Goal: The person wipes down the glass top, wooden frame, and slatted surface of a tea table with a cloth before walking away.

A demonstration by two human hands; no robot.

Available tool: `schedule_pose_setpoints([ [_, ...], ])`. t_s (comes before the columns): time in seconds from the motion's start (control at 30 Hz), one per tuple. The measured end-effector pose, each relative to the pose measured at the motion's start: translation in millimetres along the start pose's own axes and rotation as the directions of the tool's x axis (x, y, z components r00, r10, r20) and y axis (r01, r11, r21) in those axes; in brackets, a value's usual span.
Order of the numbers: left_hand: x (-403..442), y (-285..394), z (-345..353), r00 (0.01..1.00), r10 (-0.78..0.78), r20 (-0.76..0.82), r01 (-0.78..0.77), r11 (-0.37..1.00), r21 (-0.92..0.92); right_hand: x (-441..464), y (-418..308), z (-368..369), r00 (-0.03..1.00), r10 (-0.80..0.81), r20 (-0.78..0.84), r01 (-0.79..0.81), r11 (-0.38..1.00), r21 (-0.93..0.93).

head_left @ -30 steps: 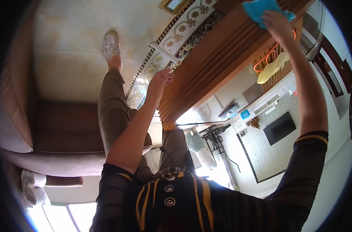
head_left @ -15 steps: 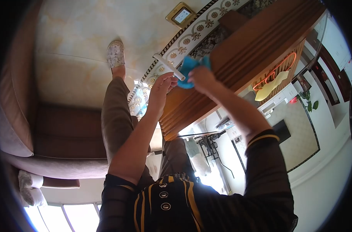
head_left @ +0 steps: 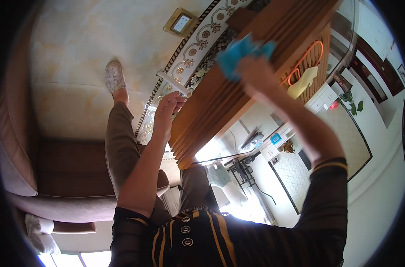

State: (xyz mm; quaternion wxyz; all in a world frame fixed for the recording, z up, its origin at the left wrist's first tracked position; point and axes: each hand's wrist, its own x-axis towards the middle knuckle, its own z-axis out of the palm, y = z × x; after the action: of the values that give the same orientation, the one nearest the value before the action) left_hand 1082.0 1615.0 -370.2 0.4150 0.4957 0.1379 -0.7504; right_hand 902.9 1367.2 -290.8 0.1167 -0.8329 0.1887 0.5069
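Observation:
My right hand [head_left: 257, 73] grips a crumpled blue cloth [head_left: 240, 58] on the grooved wooden edge [head_left: 220, 95] of a long piece of furniture; the hand is slightly blurred. My left hand [head_left: 166, 113] is at the near left side of that wood, fingers curled. A thin white tube [head_left: 173, 83] slants past its fingertips, seemingly pinched there, though the contact is partly hidden. The tube's lower end lies over the wooden edge, its other end over the floor border.
A brass floor socket [head_left: 181, 22] sits beyond the patterned border [head_left: 180, 69]. At left is a brown sofa [head_left: 73, 164]. A slippered foot [head_left: 115, 75] stands on the tiles. To the right lie an orange looped object [head_left: 305, 62] and a yellow cloth [head_left: 304, 83].
My right hand has carried the blue cloth farther along the wood, up and right, away from my left hand. My view has shifted; the left hand and tube appear lower and farther left.

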Motion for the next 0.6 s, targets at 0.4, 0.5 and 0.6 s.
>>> schedule_pose_setpoints([
  [0.4, -7.3, -27.5, -10.4, 1.000, 0.004, 0.010, -0.005, 0.994, 0.107, -2.8, 171.9, -48.1, 0.883, 0.409, -0.229, -0.436, 0.896, -0.083],
  [0.5, -8.0, -37.7, -12.1, 1.000, -0.009, 0.006, 0.008, 0.993, 0.120, -20.6, 152.2, -43.5, 0.856, 0.412, -0.313, -0.403, 0.910, 0.095],
  [0.6, -9.7, -40.2, -10.4, 1.000, -0.007, 0.001, 0.007, 0.995, 0.100, -47.2, 107.6, 11.1, 0.679, 0.235, -0.696, -0.202, 0.971, 0.131],
])
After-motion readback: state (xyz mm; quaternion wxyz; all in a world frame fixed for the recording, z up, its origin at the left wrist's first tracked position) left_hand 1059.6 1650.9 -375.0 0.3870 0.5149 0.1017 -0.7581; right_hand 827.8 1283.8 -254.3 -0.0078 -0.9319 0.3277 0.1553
